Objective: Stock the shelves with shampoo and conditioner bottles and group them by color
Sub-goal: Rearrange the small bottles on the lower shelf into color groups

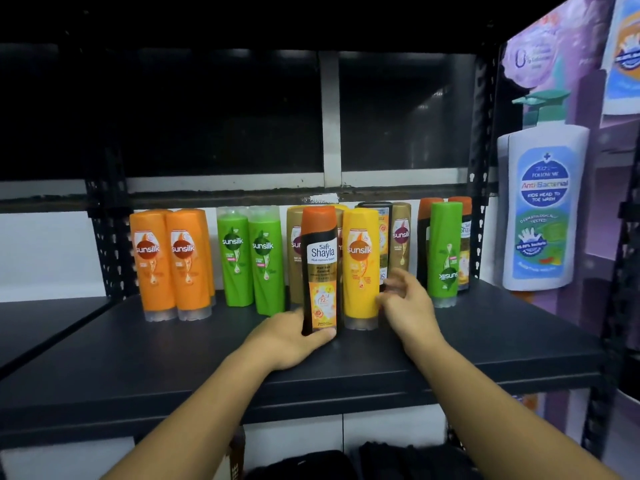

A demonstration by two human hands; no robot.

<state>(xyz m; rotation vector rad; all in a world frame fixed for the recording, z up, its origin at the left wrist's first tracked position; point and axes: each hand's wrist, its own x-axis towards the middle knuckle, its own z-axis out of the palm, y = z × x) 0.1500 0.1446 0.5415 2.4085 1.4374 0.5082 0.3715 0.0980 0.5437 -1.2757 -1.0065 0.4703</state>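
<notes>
Head camera: a black Safi Shayla bottle [320,268] with an orange cap is being gripped at its base by the left hand [294,336], thumb across the front, and is being held upright on the dark shelf [485,334]. The right hand [405,303] is being held open with fingers spread and blurred, grasping nothing, just beside the yellow Sunsilk bottle [360,265]; contact cannot be told. Two orange bottles [169,263] and two green bottles [251,261] are being displayed in pairs to the left. Gold bottles [401,237] are being partly hidden behind. A lone green bottle [445,251], label upside down, is standing at the right.
</notes>
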